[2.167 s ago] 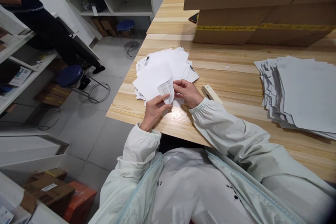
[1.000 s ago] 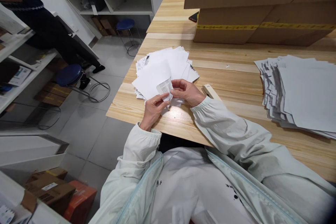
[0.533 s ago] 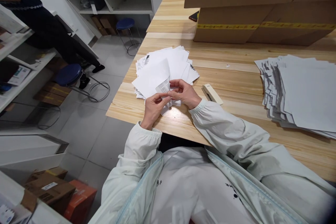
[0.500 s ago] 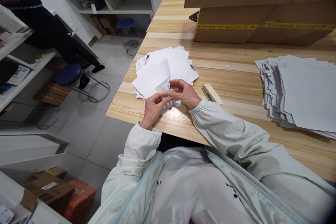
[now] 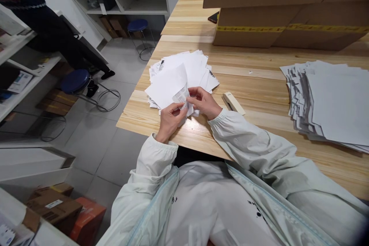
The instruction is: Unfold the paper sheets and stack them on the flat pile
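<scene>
My left hand (image 5: 171,120) and my right hand (image 5: 204,102) meet at the near edge of a loose pile of white sheets (image 5: 184,75) on the wooden table (image 5: 259,84). Between them I hold a curled-up sheet corner (image 5: 182,97) whose printed underside faces me. My left thumb and forefinger pinch it from below, and my right fingertips close on it from the other side, just touching the left ones. Whether I grip one sheet or several I cannot tell, since the corner is small and partly hidden by my fingers. The rest of that top sheet (image 5: 168,84) arches up off the pile, which lies fanned and untidy near the table's left edge.

Just right of my right wrist a cream stapler (image 5: 233,103) lies flat on the wood, close to my sleeve (image 5: 242,138) but not touching the pile. Well apart on the right sits a second, bigger stack of paper (image 5: 331,102), its edges stepped. Behind both, large cardboard boxes (image 5: 282,7) stand stacked, one with a yellow tape strip. On the floor to the left are two blue stools (image 5: 75,81), and another person in dark clothes (image 5: 43,23) stands by the shelves.
</scene>
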Demonstrator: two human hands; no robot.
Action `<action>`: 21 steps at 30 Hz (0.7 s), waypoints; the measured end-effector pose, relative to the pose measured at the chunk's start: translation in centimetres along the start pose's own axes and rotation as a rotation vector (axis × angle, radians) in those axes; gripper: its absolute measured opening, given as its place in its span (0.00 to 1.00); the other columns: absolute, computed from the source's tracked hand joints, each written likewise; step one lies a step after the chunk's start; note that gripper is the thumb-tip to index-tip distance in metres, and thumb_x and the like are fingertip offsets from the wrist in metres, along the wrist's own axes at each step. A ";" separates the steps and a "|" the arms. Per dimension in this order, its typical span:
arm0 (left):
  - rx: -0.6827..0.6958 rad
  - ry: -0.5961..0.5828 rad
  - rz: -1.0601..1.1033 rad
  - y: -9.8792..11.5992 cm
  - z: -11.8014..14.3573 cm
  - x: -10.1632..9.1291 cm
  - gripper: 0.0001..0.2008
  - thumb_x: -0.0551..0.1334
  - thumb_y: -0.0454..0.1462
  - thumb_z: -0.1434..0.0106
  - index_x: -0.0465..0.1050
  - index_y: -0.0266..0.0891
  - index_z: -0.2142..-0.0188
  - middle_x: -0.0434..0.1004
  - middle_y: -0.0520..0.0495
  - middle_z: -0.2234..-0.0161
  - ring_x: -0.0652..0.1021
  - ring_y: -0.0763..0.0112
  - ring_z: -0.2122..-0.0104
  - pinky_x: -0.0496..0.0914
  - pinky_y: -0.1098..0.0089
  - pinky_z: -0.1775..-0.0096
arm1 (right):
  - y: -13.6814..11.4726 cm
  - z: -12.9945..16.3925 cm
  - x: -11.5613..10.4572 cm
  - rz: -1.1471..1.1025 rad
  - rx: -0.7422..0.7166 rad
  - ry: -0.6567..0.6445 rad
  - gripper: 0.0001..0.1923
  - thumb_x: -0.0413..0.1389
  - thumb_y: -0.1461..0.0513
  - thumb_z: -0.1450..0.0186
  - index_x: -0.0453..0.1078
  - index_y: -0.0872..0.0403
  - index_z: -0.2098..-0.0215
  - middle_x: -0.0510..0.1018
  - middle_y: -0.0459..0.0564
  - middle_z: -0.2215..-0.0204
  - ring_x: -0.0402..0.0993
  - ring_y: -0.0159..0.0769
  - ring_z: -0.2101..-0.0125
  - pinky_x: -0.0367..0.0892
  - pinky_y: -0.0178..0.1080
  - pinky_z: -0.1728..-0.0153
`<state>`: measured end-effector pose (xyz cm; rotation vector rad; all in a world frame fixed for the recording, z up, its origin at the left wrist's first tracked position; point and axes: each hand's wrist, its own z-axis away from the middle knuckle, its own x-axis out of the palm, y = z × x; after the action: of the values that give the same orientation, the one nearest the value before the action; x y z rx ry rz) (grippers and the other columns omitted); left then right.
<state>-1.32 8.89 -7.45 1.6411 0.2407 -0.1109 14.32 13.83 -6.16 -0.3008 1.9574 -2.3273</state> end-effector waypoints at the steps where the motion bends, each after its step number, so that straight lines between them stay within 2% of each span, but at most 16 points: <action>1: 0.028 0.031 -0.037 0.1 0.1 0.1 0.10 0.68 0.41 0.43 0.82 0.36 0.65 0.84 0.46 0.65 0.80 0.68 0.65 0.73 0.69 0.60 | 0.0 -0.1 -0.1 0.008 -0.017 0.001 0.26 0.65 0.54 0.49 0.68 0.52 0.54 0.75 0.50 0.56 0.72 0.35 0.60 0.70 0.36 0.68; 4: 0.114 0.226 -0.146 0.6 0.1 -0.1 0.09 0.65 0.40 0.41 0.78 0.37 0.72 0.78 0.51 0.74 0.75 0.73 0.72 0.69 0.72 0.65 | 0.2 -0.5 -0.5 0.005 -0.052 0.019 0.27 0.64 0.57 0.50 0.66 0.52 0.53 0.73 0.45 0.65 0.69 0.30 0.67 0.67 0.35 0.68; 7: 0.204 0.453 -0.216 1.7 0.3 -1.2 0.08 0.64 0.39 0.40 0.74 0.39 0.74 0.69 0.55 0.78 0.69 0.76 0.76 0.65 0.73 0.68 | 0.6 -1.0 -0.9 0.012 -0.049 0.035 0.30 0.63 0.61 0.50 0.64 0.51 0.49 0.67 0.38 0.75 0.63 0.26 0.76 0.63 0.34 0.72; 9: 0.287 0.546 -0.244 2.6 0.7 -2.2 0.08 0.64 0.39 0.40 0.73 0.41 0.74 0.65 0.55 0.78 0.66 0.75 0.76 0.64 0.73 0.68 | 0.8 -1.3 -1.1 0.037 -0.079 0.089 0.30 0.61 0.62 0.49 0.63 0.51 0.48 0.65 0.37 0.76 0.61 0.26 0.78 0.63 0.34 0.73; 11: 0.369 0.584 -0.263 3.6 1.4 -3.1 0.07 0.64 0.39 0.39 0.73 0.42 0.74 0.65 0.54 0.76 0.66 0.73 0.74 0.66 0.72 0.64 | 0.7 -1.4 -1.4 0.090 -0.124 0.182 0.28 0.59 0.63 0.46 0.62 0.50 0.47 0.67 0.39 0.74 0.62 0.28 0.76 0.65 0.35 0.71; 13: 0.418 0.569 -0.280 4.3 2.2 -3.5 0.06 0.65 0.38 0.39 0.75 0.43 0.73 0.68 0.51 0.75 0.70 0.69 0.71 0.67 0.69 0.61 | 0.2 -1.2 -1.5 0.215 -0.210 0.280 0.25 0.59 0.62 0.44 0.64 0.50 0.48 0.72 0.45 0.67 0.66 0.31 0.71 0.69 0.39 0.65; 15: 0.434 0.508 -0.308 4.6 3.1 -3.5 0.04 0.66 0.38 0.40 0.77 0.44 0.71 0.72 0.49 0.74 0.74 0.66 0.68 0.69 0.67 0.58 | -0.9 -0.5 -1.5 0.359 -0.360 0.360 0.20 0.60 0.60 0.41 0.67 0.50 0.50 0.73 0.53 0.55 0.70 0.39 0.59 0.70 0.44 0.55; 17: 0.468 0.404 -0.359 4.4 4.1 -2.8 0.01 0.67 0.37 0.41 0.79 0.44 0.69 0.77 0.46 0.71 0.78 0.63 0.65 0.71 0.66 0.57 | -2.3 0.7 -1.4 0.414 -0.457 0.360 0.17 0.59 0.54 0.37 0.70 0.51 0.52 0.72 0.56 0.49 0.69 0.44 0.51 0.69 0.46 0.50; 19: 0.539 0.241 -0.414 3.9 5.3 -1.9 0.03 0.66 0.35 0.40 0.80 0.45 0.67 0.82 0.44 0.65 0.81 0.62 0.61 0.73 0.65 0.55 | -3.5 2.1 -1.5 0.339 -0.375 0.221 0.21 0.53 0.45 0.33 0.73 0.51 0.55 0.75 0.55 0.53 0.71 0.44 0.54 0.71 0.45 0.54; 21: 0.633 0.059 -0.458 3.2 6.5 -0.7 0.06 0.64 0.33 0.38 0.80 0.44 0.66 0.83 0.42 0.61 0.82 0.61 0.58 0.74 0.66 0.55 | -4.1 3.5 -1.9 0.234 -0.217 -0.001 0.28 0.52 0.39 0.35 0.75 0.52 0.58 0.78 0.53 0.62 0.74 0.42 0.61 0.73 0.42 0.62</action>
<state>-0.84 2.10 -4.70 2.1910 0.6783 -0.5301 17.13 11.50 -1.77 -0.0809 2.1197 -1.9775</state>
